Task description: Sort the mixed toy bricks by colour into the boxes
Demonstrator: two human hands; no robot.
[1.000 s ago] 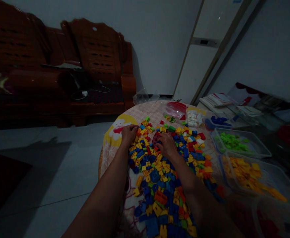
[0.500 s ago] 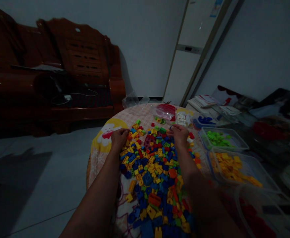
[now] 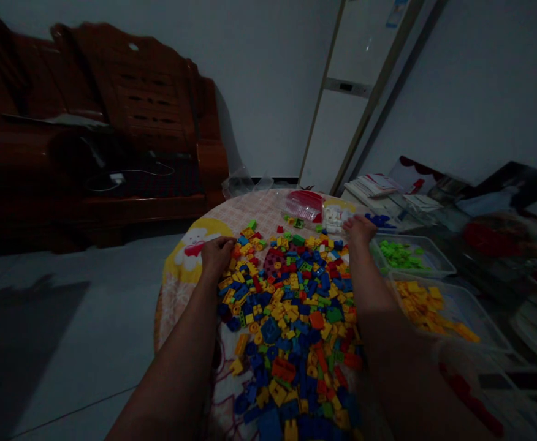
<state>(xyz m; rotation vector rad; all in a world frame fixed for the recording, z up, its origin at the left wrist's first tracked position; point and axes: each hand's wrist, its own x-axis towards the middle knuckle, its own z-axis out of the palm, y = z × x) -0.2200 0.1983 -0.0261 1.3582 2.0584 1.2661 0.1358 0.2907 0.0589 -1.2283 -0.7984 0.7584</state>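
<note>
A big heap of mixed toy building bricks (image 3: 291, 300), mostly yellow, blue, red, orange and green, covers the round table. My left hand (image 3: 217, 252) rests at the heap's far left edge, its fingers pinched together by some orange and yellow bricks. What it pinches, if anything, is hidden. My right hand (image 3: 360, 229) hovers past the heap's far right side, between a clear box of white pieces (image 3: 336, 215) and a box of blue pieces (image 3: 379, 220). Its fingers are drawn together and point left over the edge of the white pieces' box; I cannot make out anything in them.
To the right stand clear boxes of green pieces (image 3: 401, 254), yellow pieces (image 3: 422, 309) and red pieces (image 3: 471, 398). A red-and-clear container (image 3: 303, 205) lies at the table's back. A wooden sofa (image 3: 158, 110) and a tall white cabinet-like unit (image 3: 337, 122) are behind.
My right hand has moved right, from the heap's far side to the boxes of white and blue pieces. My left hand stays at the heap's left edge. The view has shifted slightly.
</note>
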